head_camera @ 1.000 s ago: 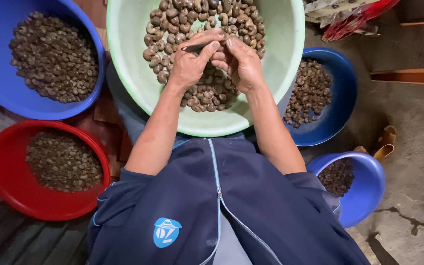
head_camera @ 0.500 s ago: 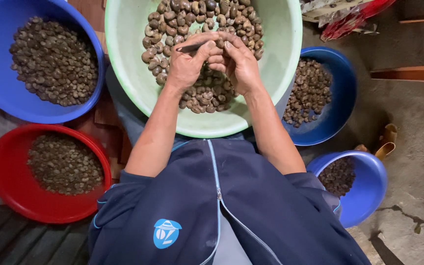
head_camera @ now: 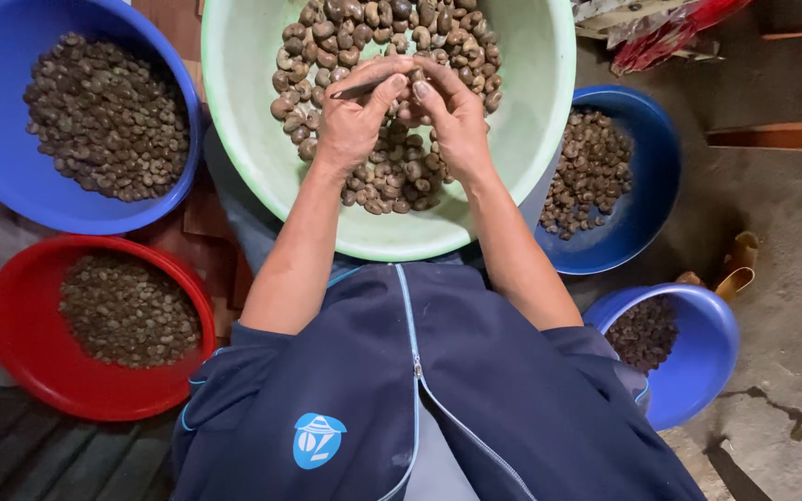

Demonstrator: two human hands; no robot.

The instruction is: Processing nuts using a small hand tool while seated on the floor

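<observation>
Hands meet over green basin (head_camera: 531, 139) of brown nuts. Left hand (head_camera: 356, 119) fingers curled tight round thin dark tool (head_camera: 356, 91); right hand (head_camera: 452, 116) fingers pinched shut on one nut (head_camera: 408, 104), touching the left fingertips. Blue bowls (head_camera: 95, 121) and red bowl (head_camera: 95, 325) of nuts sit around.

Light in here is soft and even, pretty diffuse, no hard shadows anywhere. The pale green basin (head_camera: 531, 139) picks up the most brightness and its inner wall looks a bit washed out, though there's no real glare. The floor (head_camera: 791, 241) sits dimmer, and the bottom left corner goes quite dark. Focus is sharp across the middle; the nuts (head_camera: 378, 176) show crisp detail. Wide lens, so the bowls bend at the edges. No motion blur on the hands.
</observation>
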